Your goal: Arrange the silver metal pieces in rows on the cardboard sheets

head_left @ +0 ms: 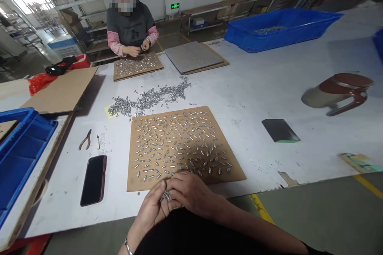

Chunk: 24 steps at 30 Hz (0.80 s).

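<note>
My left hand (152, 210) is curled below the near edge of the cardboard sheet (130, 179), with small silvery metal pieces (166, 196) held between its fingers. Right beside it, my right hand (187, 189) is closed, its fingertips pinching at the same pieces. Which fingers grip which piece is partly hidden. Many small spindle-shaped metal parts lie spaced out in rows over the sheet. Beyond its far edge is a long loose pile of similar parts (149, 99).
Pliers (85, 140), a small white-handled tool (97, 142) and a phone (93, 180) lie left. A dark block (280, 130) and a brown-lidded jug (336, 89) stand right. Blue bins (278, 32) are at the back and left. A person (131, 28) works opposite at another cardboard.
</note>
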Each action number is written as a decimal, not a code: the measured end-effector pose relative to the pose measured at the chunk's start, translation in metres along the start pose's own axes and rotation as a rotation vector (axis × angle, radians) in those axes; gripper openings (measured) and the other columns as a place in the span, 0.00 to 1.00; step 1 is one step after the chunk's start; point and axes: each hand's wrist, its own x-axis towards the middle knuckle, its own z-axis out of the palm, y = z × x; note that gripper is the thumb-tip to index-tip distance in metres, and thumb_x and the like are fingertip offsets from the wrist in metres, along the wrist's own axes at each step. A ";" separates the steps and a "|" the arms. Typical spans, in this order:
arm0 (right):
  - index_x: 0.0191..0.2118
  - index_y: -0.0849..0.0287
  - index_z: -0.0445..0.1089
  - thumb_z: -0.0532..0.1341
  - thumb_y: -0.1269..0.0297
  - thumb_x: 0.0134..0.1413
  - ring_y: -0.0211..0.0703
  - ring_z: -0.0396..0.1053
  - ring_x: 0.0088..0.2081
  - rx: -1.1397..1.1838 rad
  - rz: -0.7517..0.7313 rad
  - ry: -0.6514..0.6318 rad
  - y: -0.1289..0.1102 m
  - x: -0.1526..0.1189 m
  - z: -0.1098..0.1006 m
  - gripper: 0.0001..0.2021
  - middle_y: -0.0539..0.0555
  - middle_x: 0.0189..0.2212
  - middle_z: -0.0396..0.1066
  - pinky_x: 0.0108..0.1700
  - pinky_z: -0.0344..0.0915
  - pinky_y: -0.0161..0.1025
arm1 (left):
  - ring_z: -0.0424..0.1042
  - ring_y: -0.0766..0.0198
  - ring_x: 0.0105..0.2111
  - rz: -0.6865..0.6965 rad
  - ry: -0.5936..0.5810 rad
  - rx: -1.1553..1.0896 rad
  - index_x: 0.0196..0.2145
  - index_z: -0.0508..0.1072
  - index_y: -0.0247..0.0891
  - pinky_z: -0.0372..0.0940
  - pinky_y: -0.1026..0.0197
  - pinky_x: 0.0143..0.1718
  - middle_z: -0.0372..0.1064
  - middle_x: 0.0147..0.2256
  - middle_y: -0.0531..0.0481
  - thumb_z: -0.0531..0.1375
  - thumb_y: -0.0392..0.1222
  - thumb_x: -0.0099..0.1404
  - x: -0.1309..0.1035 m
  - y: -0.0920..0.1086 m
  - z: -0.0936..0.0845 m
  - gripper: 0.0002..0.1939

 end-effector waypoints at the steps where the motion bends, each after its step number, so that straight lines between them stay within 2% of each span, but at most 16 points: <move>1: 0.34 0.57 0.72 0.53 0.68 0.70 0.41 0.68 0.38 0.011 -0.002 0.027 0.000 0.001 0.001 0.13 0.52 0.35 0.74 0.44 0.63 0.38 | 0.75 0.61 0.33 0.024 0.015 0.018 0.42 0.78 0.34 0.68 0.59 0.37 0.77 0.35 0.44 0.68 0.47 0.64 -0.001 0.000 -0.001 0.14; 5: 0.33 0.57 0.72 0.53 0.67 0.71 0.40 0.68 0.37 0.092 0.074 0.086 -0.004 0.003 -0.002 0.15 0.51 0.32 0.73 0.42 0.63 0.36 | 0.68 0.68 0.24 0.086 0.016 0.125 0.33 0.76 0.34 0.61 0.65 0.27 0.71 0.25 0.50 0.69 0.49 0.62 -0.002 0.001 -0.004 0.14; 8: 0.35 0.57 0.73 0.56 0.67 0.70 0.38 0.69 0.35 0.196 0.161 0.073 -0.003 0.007 -0.010 0.12 0.50 0.32 0.74 0.40 0.63 0.34 | 0.63 0.72 0.20 0.089 0.025 0.156 0.30 0.74 0.34 0.54 0.66 0.22 0.70 0.25 0.51 0.70 0.50 0.61 -0.002 0.002 -0.004 0.16; 10: 0.36 0.57 0.73 0.57 0.68 0.68 0.38 0.70 0.36 0.203 0.229 0.089 0.006 0.015 -0.017 0.09 0.49 0.33 0.74 0.40 0.62 0.34 | 0.67 0.70 0.23 0.081 0.056 0.126 0.35 0.76 0.33 0.57 0.66 0.24 0.73 0.30 0.48 0.72 0.50 0.58 -0.002 0.002 -0.004 0.17; 13: 0.37 0.58 0.73 0.56 0.69 0.67 0.42 0.71 0.39 0.068 0.373 0.126 0.030 0.038 -0.025 0.08 0.52 0.35 0.76 0.42 0.61 0.36 | 0.75 0.63 0.32 0.075 0.099 0.084 0.41 0.76 0.33 0.65 0.63 0.33 0.78 0.37 0.42 0.75 0.46 0.53 -0.002 0.002 -0.005 0.22; 18: 0.38 0.59 0.73 0.54 0.69 0.67 0.44 0.69 0.41 -0.146 0.423 0.000 0.060 0.077 -0.022 0.10 0.56 0.38 0.75 0.43 0.59 0.37 | 0.76 0.62 0.30 0.059 0.119 0.092 0.37 0.72 0.36 0.65 0.63 0.30 0.79 0.36 0.41 0.76 0.48 0.52 -0.003 0.001 -0.010 0.22; 21: 0.38 0.59 0.74 0.55 0.68 0.67 0.44 0.69 0.42 -0.181 0.432 -0.069 0.064 0.090 -0.016 0.10 0.56 0.40 0.75 0.43 0.58 0.36 | 0.74 0.66 0.27 0.079 0.134 0.125 0.33 0.69 0.36 0.62 0.65 0.26 0.78 0.33 0.43 0.74 0.52 0.55 -0.004 0.001 -0.014 0.21; 24: 0.37 0.59 0.74 0.56 0.67 0.67 0.44 0.69 0.42 -0.208 0.477 -0.109 0.065 0.095 -0.011 0.10 0.56 0.40 0.76 0.41 0.57 0.36 | 0.67 0.71 0.21 0.092 0.117 0.145 0.31 0.69 0.36 0.55 0.67 0.21 0.75 0.29 0.48 0.72 0.55 0.57 -0.004 0.000 -0.018 0.22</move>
